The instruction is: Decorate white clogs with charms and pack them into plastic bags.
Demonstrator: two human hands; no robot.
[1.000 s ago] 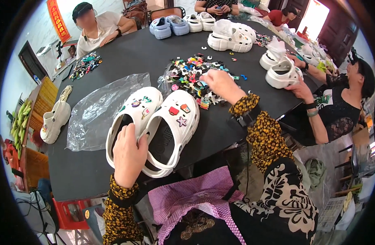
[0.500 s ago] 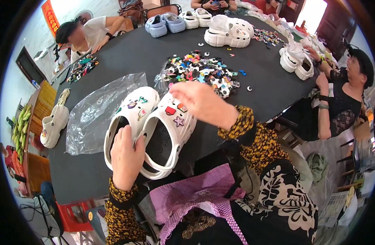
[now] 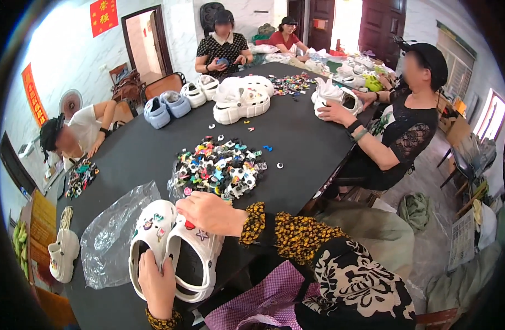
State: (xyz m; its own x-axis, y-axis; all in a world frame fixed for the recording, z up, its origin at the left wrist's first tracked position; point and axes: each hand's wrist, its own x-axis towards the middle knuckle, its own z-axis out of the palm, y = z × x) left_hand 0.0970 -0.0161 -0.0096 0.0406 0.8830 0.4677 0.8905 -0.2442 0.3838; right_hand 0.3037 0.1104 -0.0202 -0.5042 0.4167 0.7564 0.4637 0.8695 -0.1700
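A pair of white clogs lies side by side on the black table, toes pointing away from me. Small charms dot the toe of the left clog (image 3: 144,235); a purple star and a red charm show on the right clog (image 3: 209,248). My left hand (image 3: 157,283) grips the left clog at its opening, with fingers inside and thumb by the inner rim. Over the right clog's toe, my right hand (image 3: 211,213) is closed with its fingertips together; what it pinches, if anything, is hidden. Just beyond is a heap of colourful charms (image 3: 219,168).
A clear plastic bag (image 3: 106,247) lies left of the clogs, near another white clog (image 3: 64,254). Blue clogs (image 3: 167,110) and white clogs (image 3: 241,107) stand farther back. Co-workers sit around the table; the person on the right (image 3: 406,126) handles a white clog (image 3: 324,104).
My view has tilted upward, so the room shows more and the clogs sit lower left. My hands stay at the pair. The co-worker on the right has brought a hand onto the white clog.
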